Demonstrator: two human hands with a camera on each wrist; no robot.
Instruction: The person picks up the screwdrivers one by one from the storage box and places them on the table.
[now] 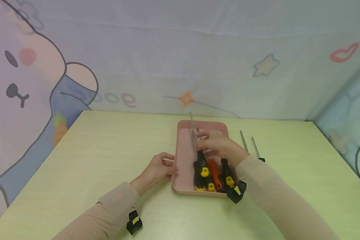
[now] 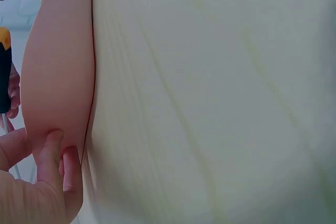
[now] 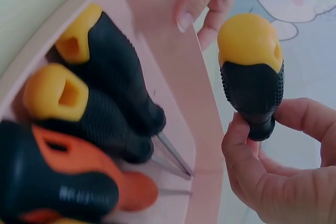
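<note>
My right hand (image 1: 216, 145) pinches a black-and-yellow screwdriver (image 3: 252, 87) near the neck of its handle, above the pink tray (image 1: 183, 143). In the right wrist view, thumb and fingers close on it from both sides. My left hand (image 1: 156, 170) grips the tray's left side, thumb over the rim and fingers against the outer wall (image 2: 58, 66). Inside the tray lie several screwdrivers with handles toward me: black-and-yellow ones (image 3: 118, 66) and an orange-and-black one (image 3: 79, 177). The right hand and sleeve cover part of the tray's right side.
Two screwdriver shafts (image 1: 243, 140) show on the table right of the tray, their handles mostly hidden behind my right sleeve. The pale wooden table (image 1: 114, 140) ends at a printed cloth (image 1: 156, 66) behind it.
</note>
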